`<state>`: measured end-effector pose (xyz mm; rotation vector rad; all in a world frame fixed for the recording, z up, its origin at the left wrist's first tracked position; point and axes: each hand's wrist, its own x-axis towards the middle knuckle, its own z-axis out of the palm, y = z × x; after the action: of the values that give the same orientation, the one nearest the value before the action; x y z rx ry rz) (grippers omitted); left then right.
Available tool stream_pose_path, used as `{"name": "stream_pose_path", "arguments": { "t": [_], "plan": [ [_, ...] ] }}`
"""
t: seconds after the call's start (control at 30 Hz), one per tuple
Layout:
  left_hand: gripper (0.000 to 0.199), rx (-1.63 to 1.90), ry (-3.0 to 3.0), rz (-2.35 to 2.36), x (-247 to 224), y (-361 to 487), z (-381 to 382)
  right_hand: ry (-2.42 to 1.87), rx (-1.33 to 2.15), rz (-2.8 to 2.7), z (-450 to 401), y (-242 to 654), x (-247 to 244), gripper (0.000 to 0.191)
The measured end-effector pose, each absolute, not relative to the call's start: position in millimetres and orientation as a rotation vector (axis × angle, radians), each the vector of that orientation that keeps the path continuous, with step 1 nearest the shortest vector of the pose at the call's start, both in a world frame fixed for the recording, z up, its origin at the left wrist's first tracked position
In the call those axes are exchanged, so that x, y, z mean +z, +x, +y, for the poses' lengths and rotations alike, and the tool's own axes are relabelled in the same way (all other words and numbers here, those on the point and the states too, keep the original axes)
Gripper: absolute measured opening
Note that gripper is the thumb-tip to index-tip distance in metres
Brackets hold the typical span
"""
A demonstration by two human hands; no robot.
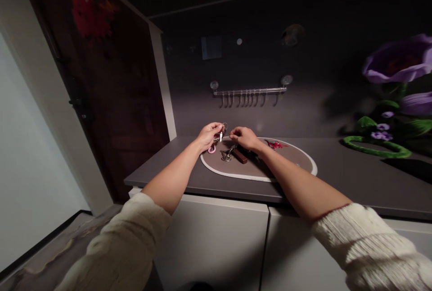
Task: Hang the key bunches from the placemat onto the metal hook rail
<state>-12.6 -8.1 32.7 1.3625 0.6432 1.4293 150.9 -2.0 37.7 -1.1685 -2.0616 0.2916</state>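
Observation:
My left hand (211, 136) is closed on a bunch of keys (221, 137), with a thin metal ring (225, 126) standing up from the fingers. Below that hand shows a pink loop (212, 149); whether it hangs from the keys I cannot tell. My right hand (245, 138) is a short way to the right, fingers curled together in a pinch; anything in them is too small to make out. Under the hands lies an oval mat (216, 170) with a pale rim. On it are more keys (227, 156), a brown key fob (240, 156) and a red keychain (277, 144).
A transparent rail (249, 91) with several hooks is fixed to the dark back panel by suction cups. Purple artificial flowers (393, 70) with a green coiled base (376, 148) stand at the right. White cabinet doors (216, 232) are below the dark counter (354, 183). A dark door (111, 84) is at left.

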Motion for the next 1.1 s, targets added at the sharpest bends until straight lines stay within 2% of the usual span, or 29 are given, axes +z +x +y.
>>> {"name": "stream_pose_path", "arguments": {
  "t": [0.2, 0.37, 0.8, 1.1],
  "plan": [
    [0.011, 1.441, 1.158, 0.585, 38.7, -12.7, -13.5, -0.895, 0.757, -1.824, -5.6, 147.8, 41.0, 0.013],
    [0.004, 1.457, 1.07, 0.497, 36.3, -12.8, -11.0, -0.743, 0.947, -1.729, -13.2, 144.7, 44.2, 0.016],
    [0.004, 1.358, 1.109, 0.462, 31.5, -8.2, -10.0, -0.748, 0.911, -1.736, -15.7, 142.2, 43.4, 0.026],
    [0.022, 1.465, 1.338, 0.665, 25.5, -6.7, -7.2, -0.792, 0.911, -1.549, -14.2, 141.4, 42.5, 0.022]
  ]
}}
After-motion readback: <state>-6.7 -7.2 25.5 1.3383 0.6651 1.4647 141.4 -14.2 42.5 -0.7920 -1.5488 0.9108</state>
